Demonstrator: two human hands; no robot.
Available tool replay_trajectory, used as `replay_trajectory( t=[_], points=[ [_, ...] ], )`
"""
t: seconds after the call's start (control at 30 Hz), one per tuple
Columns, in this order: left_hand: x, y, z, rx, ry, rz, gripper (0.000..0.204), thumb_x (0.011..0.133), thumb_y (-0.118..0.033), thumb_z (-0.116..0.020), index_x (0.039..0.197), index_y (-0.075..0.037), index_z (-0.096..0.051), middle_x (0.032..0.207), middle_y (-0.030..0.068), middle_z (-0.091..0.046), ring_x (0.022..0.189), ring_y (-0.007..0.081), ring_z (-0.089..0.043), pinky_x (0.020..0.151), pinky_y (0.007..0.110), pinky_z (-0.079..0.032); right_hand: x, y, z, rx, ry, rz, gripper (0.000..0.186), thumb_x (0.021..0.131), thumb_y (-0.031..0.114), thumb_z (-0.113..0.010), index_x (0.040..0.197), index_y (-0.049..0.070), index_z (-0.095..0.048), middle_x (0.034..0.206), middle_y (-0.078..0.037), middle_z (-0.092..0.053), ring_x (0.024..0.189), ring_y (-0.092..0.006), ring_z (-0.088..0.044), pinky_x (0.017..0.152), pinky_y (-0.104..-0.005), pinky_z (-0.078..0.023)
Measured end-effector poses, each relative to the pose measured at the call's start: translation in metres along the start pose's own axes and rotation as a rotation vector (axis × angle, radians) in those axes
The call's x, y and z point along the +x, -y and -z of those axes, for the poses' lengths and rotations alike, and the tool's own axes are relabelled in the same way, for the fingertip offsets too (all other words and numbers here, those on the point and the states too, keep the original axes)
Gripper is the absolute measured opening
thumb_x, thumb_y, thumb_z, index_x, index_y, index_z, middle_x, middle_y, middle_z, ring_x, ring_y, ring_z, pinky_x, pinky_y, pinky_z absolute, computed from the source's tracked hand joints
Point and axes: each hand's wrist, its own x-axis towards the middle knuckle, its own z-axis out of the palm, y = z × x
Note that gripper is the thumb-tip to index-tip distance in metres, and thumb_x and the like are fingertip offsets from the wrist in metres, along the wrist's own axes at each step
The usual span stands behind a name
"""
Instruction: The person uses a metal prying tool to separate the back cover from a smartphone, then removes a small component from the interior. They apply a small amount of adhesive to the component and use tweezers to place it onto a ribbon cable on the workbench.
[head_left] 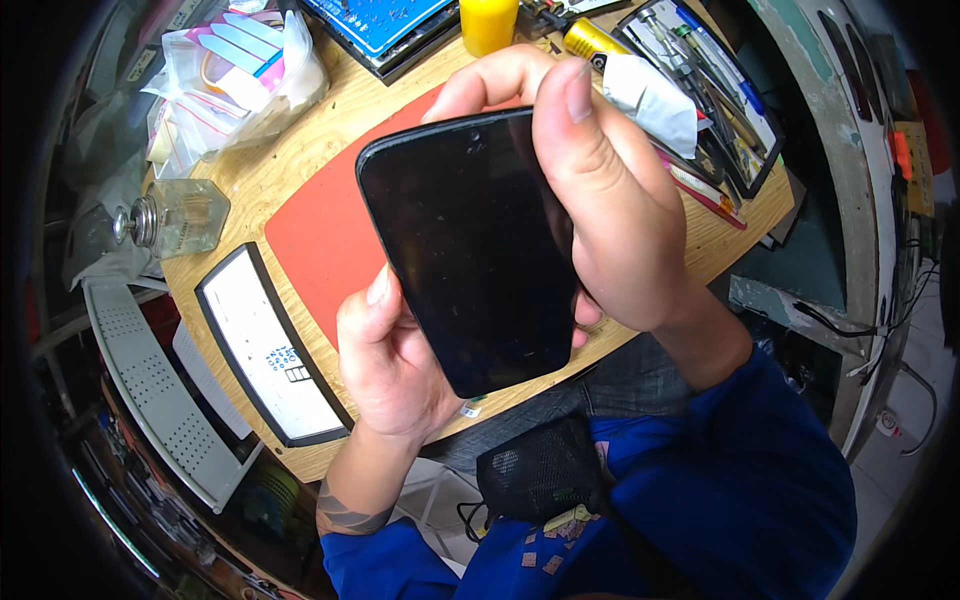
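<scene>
A black smartphone with a dark screen [465, 260] is held upright in the middle of the view, above an orange-red mat [310, 235] on a wooden table. My left hand [385, 370] grips its lower left side, thumb along the edge and some fingertips showing past the right edge. My right hand [625, 210] is closed around the phone's upper right, its thumb along the corner and its other fingers reaching behind the top edge. Much of both hands' fingers is hidden behind the phone.
A white board [265, 340] and glass bottle [190, 210] lie left; a plastic bag [240, 80] at upper left. At the back are a blue mat [375, 25], yellow container [488, 25] and spray can [590, 38]. A tool tray [735, 120] fills the right corner.
</scene>
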Motion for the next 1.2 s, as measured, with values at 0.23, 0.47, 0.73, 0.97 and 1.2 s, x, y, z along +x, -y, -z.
replay_trajectory(
  t=[0.23, 0.47, 0.73, 0.97, 1.2],
  points=[
    [0.004, 0.006, 0.004, -0.149, 0.067, -0.043, 0.084, 0.108, -0.066, -0.033, 0.167, -0.007, -0.031, 0.164, 0.0248, -0.047, 0.145, 0.0468, -0.053, 0.118, 0.066, -0.046, 0.001, -0.001, -0.001, 0.004, -0.014, -0.015, 0.063, 0.118, 0.055, -0.026, 0.125, 0.002, -0.059, 0.104, -0.007, -0.074, 0.089, -0.008, -0.072, 0.081, -0.0235, -0.058],
    [0.005, 0.007, 0.003, -0.112, 0.063, -0.056, 0.083, 0.109, -0.065, -0.031, 0.167, -0.005, -0.031, 0.162, 0.0258, -0.048, 0.143, 0.0468, -0.055, 0.117, 0.065, -0.048, 0.0, 0.0, -0.001, 0.026, -0.03, -0.018, 0.06, 0.118, 0.054, -0.029, 0.124, 0.003, -0.06, 0.101, -0.005, -0.072, 0.086, -0.0069, -0.07, 0.077, -0.0227, -0.057],
    [0.001, 0.008, -0.015, -0.075, -0.112, -0.013, 0.095, 0.107, -0.071, -0.025, 0.164, 0.005, -0.031, 0.147, 0.0367, -0.056, 0.131, 0.0474, -0.064, 0.11, 0.057, -0.054, -0.002, 0.013, 0.004, -0.015, -0.078, -0.235, 0.063, 0.118, 0.054, -0.023, 0.126, 0.002, -0.059, 0.102, -0.006, -0.073, 0.08, -0.0067, -0.069, 0.071, -0.0215, -0.056],
    [-0.001, 0.007, -0.012, 0.051, -0.071, 0.062, 0.094, 0.108, -0.066, -0.035, 0.161, 0.011, -0.032, 0.15, 0.0391, -0.053, 0.135, 0.0448, -0.062, 0.115, 0.05, -0.051, 0.003, 0.0, 0.009, 0.202, -0.067, -0.22, 0.063, 0.118, 0.054, -0.023, 0.127, 0.001, -0.056, 0.101, -0.007, -0.072, 0.078, -0.0061, -0.068, 0.065, -0.02, -0.054],
    [-0.001, 0.002, -0.016, 0.248, -0.068, 0.111, 0.089, 0.104, -0.056, -0.052, 0.156, 0.016, -0.039, 0.15, 0.038, -0.053, 0.136, 0.0392, -0.062, 0.115, 0.046, -0.051, 0.002, -0.008, 0.011, 0.576, -0.02, -0.237, 0.058, 0.119, 0.051, -0.029, 0.128, 0.002, -0.058, 0.106, -0.008, -0.072, 0.088, -0.0084, -0.068, 0.077, -0.0229, -0.055]
  ],
)
